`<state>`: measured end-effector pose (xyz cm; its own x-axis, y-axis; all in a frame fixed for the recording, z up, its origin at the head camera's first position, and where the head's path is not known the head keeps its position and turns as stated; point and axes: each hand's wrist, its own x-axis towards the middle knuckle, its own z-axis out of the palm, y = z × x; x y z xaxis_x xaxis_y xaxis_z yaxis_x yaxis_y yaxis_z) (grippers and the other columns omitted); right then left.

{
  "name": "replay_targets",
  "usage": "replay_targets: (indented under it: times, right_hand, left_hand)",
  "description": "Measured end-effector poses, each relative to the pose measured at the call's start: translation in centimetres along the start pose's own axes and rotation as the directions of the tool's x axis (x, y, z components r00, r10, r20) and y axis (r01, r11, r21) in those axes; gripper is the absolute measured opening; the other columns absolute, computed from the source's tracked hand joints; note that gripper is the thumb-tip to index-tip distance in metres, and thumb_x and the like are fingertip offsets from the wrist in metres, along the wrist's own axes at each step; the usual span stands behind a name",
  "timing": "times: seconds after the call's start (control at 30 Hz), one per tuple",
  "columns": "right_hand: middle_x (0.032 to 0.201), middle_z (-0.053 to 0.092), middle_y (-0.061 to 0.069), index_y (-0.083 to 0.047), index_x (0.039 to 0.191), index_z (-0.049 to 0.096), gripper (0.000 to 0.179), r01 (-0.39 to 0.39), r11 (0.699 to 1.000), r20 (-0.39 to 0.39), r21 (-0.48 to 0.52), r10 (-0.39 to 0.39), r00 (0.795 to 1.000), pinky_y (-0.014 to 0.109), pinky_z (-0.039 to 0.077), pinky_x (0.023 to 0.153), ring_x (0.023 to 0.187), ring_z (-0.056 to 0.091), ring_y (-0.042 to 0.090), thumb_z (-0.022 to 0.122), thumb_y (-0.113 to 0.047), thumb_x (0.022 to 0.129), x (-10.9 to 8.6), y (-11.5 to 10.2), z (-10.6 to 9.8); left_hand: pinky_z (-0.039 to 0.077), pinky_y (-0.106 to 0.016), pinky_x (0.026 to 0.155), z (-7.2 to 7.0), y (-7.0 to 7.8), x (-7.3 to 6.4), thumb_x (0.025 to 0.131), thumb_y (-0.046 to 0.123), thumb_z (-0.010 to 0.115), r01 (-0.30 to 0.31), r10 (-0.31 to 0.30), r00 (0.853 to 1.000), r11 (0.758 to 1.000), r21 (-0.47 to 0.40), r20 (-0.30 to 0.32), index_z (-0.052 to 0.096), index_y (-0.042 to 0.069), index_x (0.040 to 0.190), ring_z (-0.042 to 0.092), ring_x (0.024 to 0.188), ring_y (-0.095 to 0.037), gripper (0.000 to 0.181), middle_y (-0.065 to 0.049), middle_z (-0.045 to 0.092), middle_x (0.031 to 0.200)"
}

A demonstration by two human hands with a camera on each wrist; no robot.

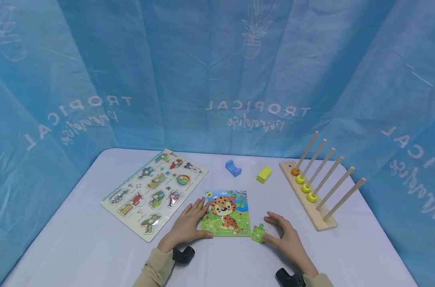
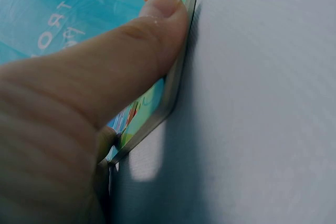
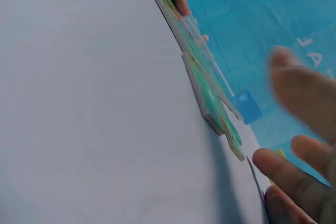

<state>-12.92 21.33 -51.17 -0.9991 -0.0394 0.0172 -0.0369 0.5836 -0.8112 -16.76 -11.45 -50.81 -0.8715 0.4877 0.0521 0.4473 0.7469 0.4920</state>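
A square leopard jigsaw puzzle [image 1: 226, 213] lies flat at the middle of the table. My left hand [image 1: 189, 224] rests at its left side, fingers stretched along that edge and thumb on the lower-left edge. The left wrist view shows the left thumb [image 2: 163, 30] pressing the board's rim. Just right of the puzzle's lower corner lies a loose green jigsaw piece [image 1: 258, 233], close beside the board. Around its right side spreads my right hand [image 1: 283, 238], thumb and fingers apart. In the right wrist view the jigsaw piece [image 3: 212, 103] sits on the table, clear of those fingers.
At left lies a vehicle peg puzzle board [image 1: 156, 191]. Behind the leopard puzzle are a blue curved block [image 1: 233, 168] and a yellow block [image 1: 264, 174]. A wooden peg stand [image 1: 326, 223] with upright rods and several beads is at right. Blue curtains surround the white table.
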Motion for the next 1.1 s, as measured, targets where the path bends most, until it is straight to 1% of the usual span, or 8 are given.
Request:
replay_targets:
  times: [0.1, 0.2, 0.43, 0.63, 0.8, 0.9, 0.97, 1.1]
  right_hand:
    - [0.123, 0.06, -0.004, -0.02, 0.136, 0.043, 0.09, 0.057, 0.997, -0.003, -0.051, -0.057, 0.998, 0.052, 0.021, 0.11, 0.129, 0.036, 0.026, 0.084, -0.04, 0.058, -1.0, 0.2, -0.1]
    - [0.122, 0.06, -0.006, -0.019, 0.136, 0.043, 0.095, 0.107, 0.989, -0.002, -0.099, -0.108, 0.994, 0.051, 0.026, 0.108, 0.125, 0.04, 0.024, 0.086, -0.037, 0.054, -1.0, 0.2, 0.3]
    - [0.109, 0.063, -0.014, -0.024, 0.124, 0.056, 0.067, 0.084, 0.99, -0.013, -0.109, -0.086, 0.996, 0.046, 0.03, 0.107, 0.12, 0.043, 0.017, 0.083, -0.014, 0.064, -0.7, -0.3, 0.7]
    - [0.112, 0.057, -0.012, -0.024, 0.121, 0.057, 0.061, 0.116, 0.987, -0.014, -0.115, -0.118, 0.993, 0.043, 0.036, 0.104, 0.115, 0.047, 0.016, 0.079, -0.004, 0.067, -0.4, -0.6, 0.6]
    - [0.109, 0.053, -0.002, -0.018, 0.123, 0.056, 0.058, 0.126, 0.99, -0.07, -0.07, -0.131, 0.989, 0.027, 0.051, 0.079, 0.09, 0.056, 0.011, 0.073, 0.005, 0.073, 1.3, -0.5, 0.6]
    - [0.103, 0.054, 0.005, -0.013, 0.122, 0.057, 0.049, 0.077, 0.997, -0.109, 0.022, -0.075, 0.991, 0.02, 0.047, 0.061, 0.074, 0.054, 0.011, 0.068, 0.005, 0.077, 3.1, -0.8, 0.5]
    - [0.1, 0.057, 0.007, -0.011, 0.12, 0.058, 0.041, -0.001, 0.995, -0.118, 0.103, 0.013, 0.993, 0.019, 0.045, 0.056, 0.072, 0.052, 0.012, 0.066, 0.001, 0.081, 4.4, -1.2, 0.5]
    - [0.091, 0.063, 0.008, -0.006, 0.117, 0.059, 0.03, -0.138, 0.935, -0.084, 0.325, 0.174, 0.981, 0.018, 0.049, 0.059, 0.074, 0.059, 0.011, 0.061, -0.004, 0.087, 6.3, -2.9, 1.2]
  left_hand:
    - [0.009, -0.047, 0.114, 0.0, 0.2, 0.0, 0.072, 0.056, 0.068, -0.001, 0.001, 1.0, 1.0, -0.009, -0.002, 0.022, 0.009, 0.147, 0.012, 0.141, -0.029, 0.1, -0.014, 0.013, 0.153]
    - [0.01, -0.048, 0.114, -0.1, 0.1, -0.1, 0.072, 0.057, 0.068, -0.006, 0.006, 1.0, 1.0, -0.005, -0.007, 0.023, 0.008, 0.147, 0.013, 0.141, -0.03, 0.1, -0.015, 0.014, 0.153]
    - [0.01, -0.048, 0.114, -0.1, 0.1, -0.1, 0.073, 0.057, 0.067, -0.013, 0.013, 1.0, 1.0, 0.0, -0.004, 0.022, 0.008, 0.147, 0.013, 0.14, -0.031, 0.1, -0.015, 0.014, 0.153]
    - [0.01, -0.048, 0.114, -0.1, 0.1, 0.0, 0.073, 0.056, 0.068, -0.016, 0.016, 1.0, 1.0, 0.007, -0.005, 0.022, 0.008, 0.147, 0.013, 0.141, -0.03, 0.1, -0.015, 0.014, 0.153]
    - [0.01, -0.048, 0.114, -0.2, 0.0, -0.1, 0.073, 0.057, 0.067, -0.005, 0.005, 1.0, 1.0, 0.008, -0.002, 0.023, 0.008, 0.147, 0.013, 0.141, -0.03, 0.099, -0.015, 0.014, 0.153]
    - [0.01, -0.047, 0.114, -0.2, -0.1, -0.2, 0.073, 0.058, 0.067, -0.005, 0.005, 1.0, 1.0, 0.007, -0.001, 0.022, 0.009, 0.147, 0.013, 0.141, -0.029, 0.099, -0.014, 0.014, 0.153]
    - [0.01, -0.047, 0.114, -0.1, 0.0, -0.1, 0.073, 0.058, 0.067, -0.008, 0.008, 1.0, 1.0, 0.007, 0.0, 0.022, 0.01, 0.147, 0.012, 0.141, -0.029, 0.099, -0.014, 0.013, 0.153]
    - [0.009, -0.046, 0.115, -0.2, 0.1, -0.1, 0.073, 0.058, 0.067, -0.007, 0.007, 1.0, 1.0, 0.005, 0.003, 0.021, 0.01, 0.147, 0.012, 0.141, -0.028, 0.1, -0.014, 0.013, 0.153]
